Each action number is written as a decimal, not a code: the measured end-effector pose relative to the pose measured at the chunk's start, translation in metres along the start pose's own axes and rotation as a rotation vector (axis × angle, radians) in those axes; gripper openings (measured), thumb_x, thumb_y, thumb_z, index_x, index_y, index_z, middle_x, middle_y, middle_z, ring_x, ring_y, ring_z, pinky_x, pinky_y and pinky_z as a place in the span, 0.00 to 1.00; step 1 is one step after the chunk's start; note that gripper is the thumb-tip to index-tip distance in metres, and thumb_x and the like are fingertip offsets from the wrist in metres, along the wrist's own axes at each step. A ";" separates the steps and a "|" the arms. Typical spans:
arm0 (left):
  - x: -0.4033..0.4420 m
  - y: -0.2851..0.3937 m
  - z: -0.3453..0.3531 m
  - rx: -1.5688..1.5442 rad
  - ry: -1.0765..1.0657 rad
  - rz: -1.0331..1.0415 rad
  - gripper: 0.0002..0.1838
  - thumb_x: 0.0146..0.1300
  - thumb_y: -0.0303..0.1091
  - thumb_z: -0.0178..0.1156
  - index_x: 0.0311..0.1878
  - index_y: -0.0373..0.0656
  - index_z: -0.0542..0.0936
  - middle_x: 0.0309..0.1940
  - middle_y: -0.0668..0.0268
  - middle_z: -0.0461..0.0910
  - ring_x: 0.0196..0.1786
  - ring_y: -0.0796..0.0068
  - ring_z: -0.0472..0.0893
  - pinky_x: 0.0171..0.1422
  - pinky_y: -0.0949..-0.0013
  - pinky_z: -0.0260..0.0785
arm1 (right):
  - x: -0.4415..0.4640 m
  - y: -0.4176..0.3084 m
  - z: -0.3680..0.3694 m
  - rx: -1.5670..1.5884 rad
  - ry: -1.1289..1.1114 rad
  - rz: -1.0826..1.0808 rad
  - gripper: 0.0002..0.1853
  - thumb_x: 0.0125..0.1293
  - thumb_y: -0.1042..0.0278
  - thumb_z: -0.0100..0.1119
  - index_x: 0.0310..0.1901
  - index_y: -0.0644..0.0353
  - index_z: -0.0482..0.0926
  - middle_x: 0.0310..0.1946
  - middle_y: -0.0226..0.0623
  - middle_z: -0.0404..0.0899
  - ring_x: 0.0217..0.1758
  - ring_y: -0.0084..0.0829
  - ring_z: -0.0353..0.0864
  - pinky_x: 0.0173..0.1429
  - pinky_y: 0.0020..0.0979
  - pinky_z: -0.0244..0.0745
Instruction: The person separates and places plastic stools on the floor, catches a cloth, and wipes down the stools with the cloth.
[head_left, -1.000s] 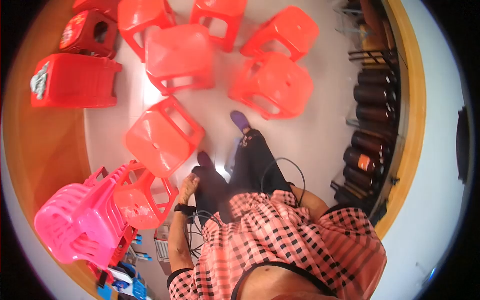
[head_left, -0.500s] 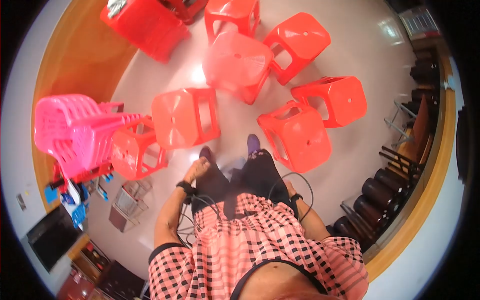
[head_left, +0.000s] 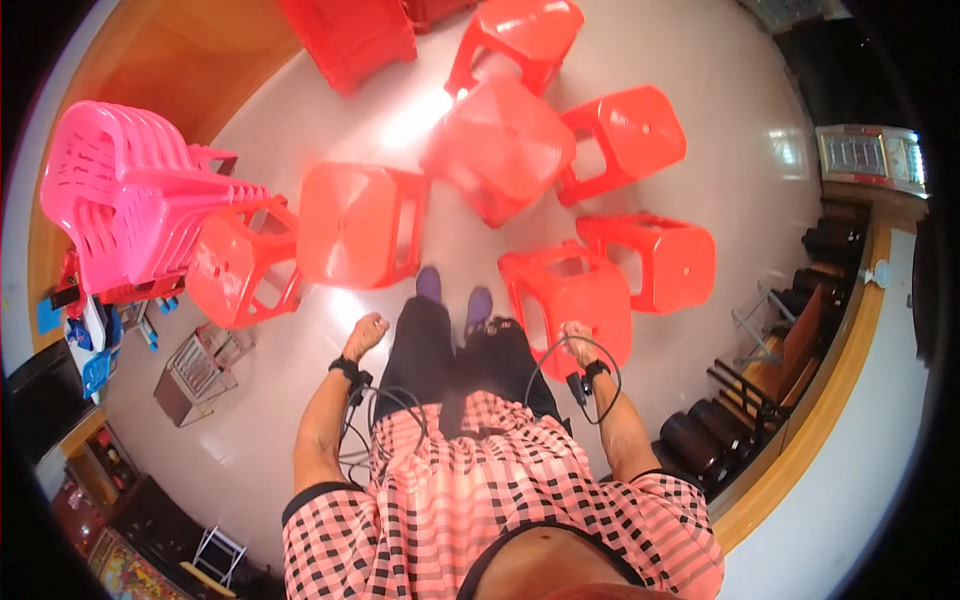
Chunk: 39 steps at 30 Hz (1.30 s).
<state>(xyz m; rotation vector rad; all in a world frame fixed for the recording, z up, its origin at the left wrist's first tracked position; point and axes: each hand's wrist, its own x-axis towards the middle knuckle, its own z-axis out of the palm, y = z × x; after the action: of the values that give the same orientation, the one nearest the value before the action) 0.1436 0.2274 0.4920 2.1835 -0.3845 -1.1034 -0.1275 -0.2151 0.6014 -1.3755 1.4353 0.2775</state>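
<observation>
My left hand [head_left: 367, 335] hangs in front of my left thigh, fingers curled, with nothing seen in it. Nearest to it is a red plastic stool [head_left: 350, 225] a little farther forward. My right hand [head_left: 577, 342] is also loosely curled and overlaps the seat of another red stool [head_left: 600, 310] in view; whether it touches the stool cannot be told. Both wrists wear black bands with dark cables. More red stools stand ahead, among them a blurred pale-red one [head_left: 510, 140] in the middle.
Pink stacked chairs [head_left: 120, 200] stand at the left by the orange wall panel. A small folding chair [head_left: 200, 370] is on the floor at left. Dark round seats [head_left: 700, 440] and a wooden board line the right wall. My purple shoes [head_left: 479, 303] are on the tiled floor.
My right hand has swung forward, from beside my hip to over the stool. My left hand has moved away from my thigh. My feet have stepped, and the view has shifted.
</observation>
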 end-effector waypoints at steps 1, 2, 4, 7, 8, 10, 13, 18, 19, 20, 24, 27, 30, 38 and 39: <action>0.002 0.010 -0.007 -0.021 -0.015 -0.037 0.23 0.58 0.45 0.53 0.43 0.31 0.80 0.39 0.38 0.80 0.48 0.41 0.80 0.53 0.53 0.72 | 0.005 -0.003 0.003 -0.061 -0.021 -0.005 0.12 0.71 0.55 0.52 0.44 0.53 0.79 0.28 0.25 0.80 0.25 0.18 0.78 0.25 0.23 0.74; 0.006 0.017 -0.015 -0.006 0.009 -0.005 0.23 0.58 0.45 0.53 0.42 0.31 0.80 0.39 0.38 0.80 0.47 0.40 0.80 0.53 0.52 0.72 | 0.012 -0.010 0.005 -0.124 -0.040 -0.011 0.13 0.71 0.53 0.52 0.43 0.51 0.79 0.28 0.24 0.80 0.25 0.18 0.77 0.26 0.24 0.75; 0.014 0.027 -0.036 -0.075 0.024 -0.017 0.21 0.58 0.45 0.53 0.38 0.32 0.80 0.32 0.45 0.80 0.39 0.49 0.80 0.46 0.56 0.72 | 0.020 -0.032 0.022 -0.204 -0.061 0.034 0.13 0.71 0.54 0.51 0.42 0.52 0.79 0.27 0.25 0.80 0.25 0.18 0.78 0.26 0.24 0.75; 0.041 0.011 -0.070 -0.106 0.078 -0.007 0.19 0.60 0.45 0.54 0.34 0.34 0.79 0.23 0.55 0.78 0.30 0.63 0.78 0.37 0.61 0.70 | 0.048 -0.068 0.058 -0.350 -0.126 -0.176 0.13 0.70 0.56 0.51 0.42 0.55 0.80 0.27 0.27 0.80 0.25 0.19 0.79 0.26 0.24 0.75; 0.049 0.008 -0.080 -0.126 0.060 -0.027 0.19 0.60 0.45 0.54 0.33 0.34 0.78 0.22 0.58 0.77 0.29 0.66 0.77 0.36 0.62 0.69 | 0.055 -0.078 0.066 -0.405 -0.149 -0.290 0.13 0.70 0.57 0.51 0.42 0.55 0.80 0.28 0.28 0.80 0.26 0.19 0.79 0.26 0.24 0.74; 0.059 0.011 -0.109 -0.157 0.121 -0.014 0.19 0.61 0.45 0.53 0.30 0.35 0.77 0.21 0.61 0.74 0.28 0.70 0.75 0.34 0.64 0.68 | 0.060 -0.113 0.087 -0.301 -0.193 -0.230 0.12 0.70 0.59 0.50 0.42 0.56 0.80 0.28 0.29 0.80 0.26 0.19 0.79 0.26 0.24 0.74; 0.082 0.010 -0.152 -0.203 0.156 -0.047 0.17 0.61 0.43 0.54 0.33 0.34 0.76 0.24 0.54 0.76 0.29 0.61 0.77 0.36 0.59 0.69 | 0.081 -0.161 0.123 -0.404 -0.191 -0.313 0.12 0.67 0.63 0.52 0.41 0.60 0.81 0.27 0.33 0.81 0.26 0.22 0.80 0.29 0.27 0.75; 0.128 0.026 -0.187 -0.330 0.265 -0.107 0.26 0.59 0.40 0.61 0.56 0.35 0.70 0.26 0.57 0.79 0.29 0.65 0.79 0.37 0.61 0.71 | 0.091 -0.254 0.170 -0.466 -0.285 -0.343 0.11 0.69 0.64 0.50 0.42 0.61 0.79 0.29 0.31 0.80 0.28 0.21 0.80 0.33 0.25 0.75; 0.139 0.041 -0.196 -0.421 0.297 -0.116 0.29 0.58 0.41 0.62 0.59 0.35 0.68 0.28 0.56 0.80 0.29 0.66 0.79 0.37 0.63 0.71 | 0.101 -0.278 0.184 -0.494 -0.306 -0.375 0.11 0.69 0.64 0.50 0.42 0.61 0.79 0.29 0.32 0.80 0.28 0.22 0.80 0.33 0.26 0.75; 0.139 0.064 -0.208 -0.509 0.311 -0.126 0.32 0.57 0.42 0.64 0.61 0.34 0.67 0.30 0.56 0.81 0.30 0.66 0.79 0.37 0.64 0.72 | 0.105 -0.291 0.195 -0.515 -0.319 -0.394 0.11 0.69 0.64 0.50 0.42 0.61 0.79 0.28 0.32 0.80 0.28 0.22 0.81 0.33 0.27 0.75; 0.176 0.097 -0.216 -0.642 0.294 -0.402 0.41 0.54 0.45 0.69 0.65 0.32 0.64 0.41 0.52 0.81 0.31 0.68 0.79 0.39 0.68 0.73 | 0.101 -0.389 0.243 -0.627 -0.386 -0.542 0.10 0.69 0.64 0.51 0.42 0.62 0.78 0.28 0.38 0.80 0.30 0.28 0.81 0.36 0.32 0.76; 0.210 0.076 -0.185 -0.619 0.272 -0.454 0.43 0.51 0.46 0.70 0.65 0.31 0.65 0.52 0.47 0.78 0.43 0.60 0.82 0.50 0.62 0.74 | 0.160 -0.443 0.287 -0.586 -0.378 -1.109 0.10 0.68 0.65 0.53 0.44 0.62 0.77 0.31 0.44 0.80 0.34 0.37 0.82 0.40 0.36 0.76; 0.222 0.067 -0.161 -0.542 0.277 -0.458 0.45 0.51 0.51 0.69 0.66 0.31 0.65 0.57 0.45 0.76 0.62 0.57 0.75 0.65 0.62 0.67 | 0.184 -0.543 0.342 -0.617 -0.398 -1.137 0.14 0.66 0.64 0.55 0.47 0.64 0.76 0.39 0.50 0.81 0.43 0.52 0.80 0.47 0.46 0.74; 0.212 0.091 -0.176 -0.594 0.233 -0.556 0.42 0.50 0.51 0.70 0.63 0.32 0.71 0.61 0.48 0.74 0.65 0.55 0.72 0.69 0.61 0.63 | 0.188 -0.800 0.487 -0.422 -0.213 -1.740 0.18 0.60 0.64 0.60 0.52 0.57 0.77 0.51 0.49 0.77 0.59 0.50 0.72 0.63 0.44 0.69; 0.212 0.093 -0.179 -0.598 0.224 -0.555 0.42 0.50 0.51 0.70 0.63 0.32 0.72 0.61 0.48 0.74 0.65 0.54 0.72 0.70 0.61 0.62 | 0.185 -0.821 0.498 -0.433 -0.190 -1.757 0.20 0.60 0.61 0.60 0.54 0.55 0.77 0.53 0.50 0.76 0.61 0.51 0.70 0.65 0.44 0.68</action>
<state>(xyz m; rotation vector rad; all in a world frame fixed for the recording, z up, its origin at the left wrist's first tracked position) 0.4168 0.1227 0.5029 1.8621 0.6164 -1.0517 0.8489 -0.1919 0.6547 -2.3354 -0.3512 -0.4564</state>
